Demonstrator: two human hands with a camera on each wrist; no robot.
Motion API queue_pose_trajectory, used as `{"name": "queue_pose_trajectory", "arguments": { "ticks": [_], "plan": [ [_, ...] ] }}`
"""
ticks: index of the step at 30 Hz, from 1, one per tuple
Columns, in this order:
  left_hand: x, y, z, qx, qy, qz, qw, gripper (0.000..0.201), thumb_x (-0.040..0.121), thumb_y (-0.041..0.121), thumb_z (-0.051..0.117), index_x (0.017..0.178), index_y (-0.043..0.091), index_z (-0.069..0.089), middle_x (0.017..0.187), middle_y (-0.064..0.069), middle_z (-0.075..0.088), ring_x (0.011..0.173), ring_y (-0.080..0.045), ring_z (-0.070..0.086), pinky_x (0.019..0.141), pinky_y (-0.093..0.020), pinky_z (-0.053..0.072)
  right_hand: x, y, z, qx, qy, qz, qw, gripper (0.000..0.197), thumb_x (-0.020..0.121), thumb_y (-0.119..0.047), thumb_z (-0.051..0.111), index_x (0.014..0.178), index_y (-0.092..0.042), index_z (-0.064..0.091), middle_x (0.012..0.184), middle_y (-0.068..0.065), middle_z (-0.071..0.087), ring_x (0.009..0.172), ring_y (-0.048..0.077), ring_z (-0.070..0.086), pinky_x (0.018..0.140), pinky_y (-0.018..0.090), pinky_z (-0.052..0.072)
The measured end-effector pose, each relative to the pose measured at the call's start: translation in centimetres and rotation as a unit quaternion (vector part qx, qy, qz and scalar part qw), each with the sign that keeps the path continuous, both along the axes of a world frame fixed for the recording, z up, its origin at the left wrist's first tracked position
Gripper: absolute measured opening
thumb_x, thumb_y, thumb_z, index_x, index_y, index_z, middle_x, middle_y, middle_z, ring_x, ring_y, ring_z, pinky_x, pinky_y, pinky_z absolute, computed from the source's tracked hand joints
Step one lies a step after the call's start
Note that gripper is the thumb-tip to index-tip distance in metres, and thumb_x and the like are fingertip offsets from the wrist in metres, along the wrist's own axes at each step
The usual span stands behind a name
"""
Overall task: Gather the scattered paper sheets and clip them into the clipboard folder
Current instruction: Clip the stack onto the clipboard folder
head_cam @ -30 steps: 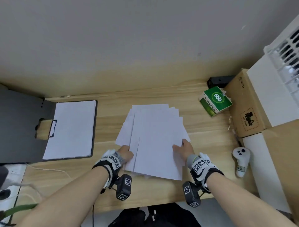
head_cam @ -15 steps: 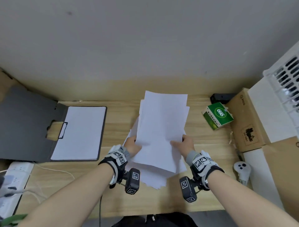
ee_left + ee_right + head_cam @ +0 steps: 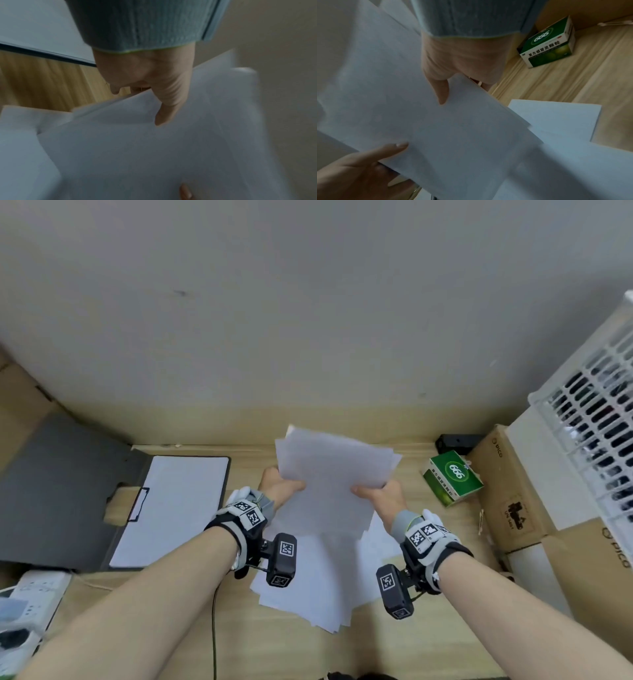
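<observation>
Gathering in hand: left hand (image 3: 279,487) and right hand (image 3: 383,496) pinch the paper stack (image 3: 334,484) mid-frame; next, squaring it, judged, toward the clipboard folder (image 3: 65,491) at left.

Held sheets: the bundle of white paper sheets (image 3: 329,484), flat on the wooden bench (image 3: 301,642) a second ago, now tilts above it.
Hands: left hand (image 3: 279,487) and right hand (image 3: 383,496) have risen, gripping its side edges.
Left behind: loose white sheets (image 3: 318,587) stay under the bundle.
</observation>
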State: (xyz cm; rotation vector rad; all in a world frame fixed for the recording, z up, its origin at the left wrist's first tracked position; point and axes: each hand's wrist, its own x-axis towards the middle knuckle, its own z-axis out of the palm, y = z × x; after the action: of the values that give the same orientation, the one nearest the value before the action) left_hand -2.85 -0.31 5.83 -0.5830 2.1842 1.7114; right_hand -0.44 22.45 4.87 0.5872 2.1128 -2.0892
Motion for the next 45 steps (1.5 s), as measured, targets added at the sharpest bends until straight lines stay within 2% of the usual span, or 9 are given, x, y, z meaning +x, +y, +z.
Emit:
{"name": "queue_pose_trajectory", "arguments": {
  "ticks": [10,16,22,27,30,36,38,42,45],
  "plan": [
    [1.6,0.6,-1.9,0.025,-0.001,0.023,0.999,0.025,0.073,-0.003,0.070,0.097,0.005,0.068,0.092,-0.006,0.071,0.084,-0.021,0.068,0.078,-0.030,0.054,0.1,-0.3,-2.5,-0.026,-0.027,0.010,0.999,0.031,0.072,0.006,0.079,0.100,-0.005,0.072,0.092,0.007,0.076,0.073,0.014,0.072,0.060,0.021,0.055],
    [3.9,-0.4,-5.0,-0.036,-0.028,-0.025,0.999,0.026,0.078,0.007,0.071,0.103,0.004,0.070,0.098,-0.006,0.070,0.090,-0.020,0.066,0.082,-0.032,0.053,0.9,-0.5,-5.8,-0.016,-0.082,0.013,0.996,0.024,0.072,0.000,0.081,0.095,-0.006,0.075,0.095,0.010,0.076,0.086,0.026,0.072,0.078,0.034,0.056],
    [4.1,-2.8,-4.9,-0.040,-0.005,0.001,0.999,0.027,0.087,0.004,0.065,0.113,-0.001,0.064,0.103,-0.010,0.069,0.090,-0.023,0.067,0.071,-0.024,0.057,-0.9,-3.2,-6.1,-0.003,-0.082,-0.002,0.997,0.016,0.074,-0.006,0.082,0.085,-0.009,0.072,0.081,0.005,0.074,0.068,0.021,0.068,0.067,0.030,0.058],
    [3.9,-8.0,-5.6,-0.069,-0.017,-0.007,0.997,0.016,0.083,0.023,0.069,0.092,0.010,0.068,0.096,-0.010,0.072,0.089,-0.029,0.069,0.086,-0.043,0.057,-2.0,-7.6,-6.4,0.008,-0.091,0.035,0.995,0.018,0.076,-0.008,0.080,0.091,-0.007,0.071,0.079,0.003,0.072,0.066,0.017,0.066,0.064,0.027,0.053],
    [3.2,-12.5,-7.2,-0.115,-0.047,-0.044,0.991,0.036,0.077,0.034,0.071,0.084,0.000,0.064,0.082,-0.013,0.068,0.074,-0.027,0.064,0.075,-0.033,0.052,-2.5,-11.0,-7.1,0.023,-0.120,0.045,0.991,0.014,0.076,-0.011,0.081,0.086,-0.009,0.071,0.076,0.003,0.072,0.065,0.019,0.065,0.063,0.029,0.052],
    [2.6,-22.0,-10.2,-0.171,-0.062,-0.070,0.981,0.006,0.083,0.018,0.069,0.078,0.017,0.065,0.074,0.003,0.066,0.073,-0.016,0.062,0.069,-0.024,0.051,-3.3,-18.1,-9.6,0.065,-0.148,0.044,0.986,0.020,0.075,-0.019,0.083,0.088,-0.008,0.072,0.079,0.005,0.072,0.070,0.024,0.066,0.068,0.032,0.052],
    [2.6,-26.5,-12.0,-0.201,-0.089,-0.069,0.973,0.001,0.083,0.021,0.066,0.083,0.020,0.065,0.078,0.003,0.067,0.080,-0.019,0.065,0.072,-0.028,0.053,-3.5,-21.4,-10.7,0.080,-0.154,0.047,0.984,0.020,0.079,-0.018,0.080,0.094,-0.008,0.070,0.082,0.003,0.071,0.072,0.021,0.066,0.071,0.032,0.051],
    [2.2,-34.0,-14.7,-0.284,-0.078,-0.043,0.955,0.028,0.085,0.017,0.066,0.111,0.008,0.059,0.108,-0.007,0.062,0.098,-0.024,0.061,0.077,-0.027,0.043,-3.4,-27.2,-12.6,0.093,-0.167,0.047,0.980,0.028,0.081,-0.021,0.079,0.104,-0.009,0.069,0.089,0.003,0.071,0.079,0.023,0.067,0.079,0.035,0.053],
    [0.8,-36.8,-15.1,-0.369,-0.073,-0.055,0.925,0.032,0.085,0.020,0.063,0.112,0.007,0.054,0.120,-0.011,0.053,0.094,-0.030,0.059,0.078,-0.036,0.049,-3.2,-30.3,-13.4,0.104,-0.170,0.048,0.979,0.025,0.082,-0.021,0.078,0.102,-0.009,0.068,0.090,0.004,0.071,0.086,0.028,0.068,0.082,0.040,0.056]
  ]
}}
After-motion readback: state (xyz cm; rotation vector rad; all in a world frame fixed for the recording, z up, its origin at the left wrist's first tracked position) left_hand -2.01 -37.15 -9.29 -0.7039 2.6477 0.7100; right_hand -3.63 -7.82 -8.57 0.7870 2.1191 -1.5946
